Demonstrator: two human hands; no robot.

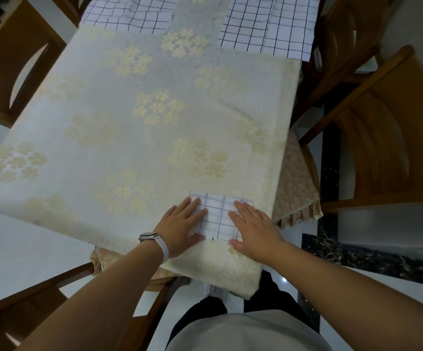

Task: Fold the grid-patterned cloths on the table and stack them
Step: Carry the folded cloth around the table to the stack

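Observation:
A small folded white cloth (219,216) with a dark grid lies near the table's front right corner. My left hand (181,228) presses flat on its left side, fingers straight. My right hand (253,230) lies flat on its right side, fingers straight too. At the table's far end lie more grid-patterned cloths: one at the far left (126,13), spread and a little rumpled, and one at the far right (268,24), reaching the table's right edge.
The table wears a cream tablecloth (129,110) with pale flower patterns. Wooden chairs stand at the left (10,64), the right (382,138) and the near left (53,300). A beige patterned cloth (296,188) hangs on the right chair's seat.

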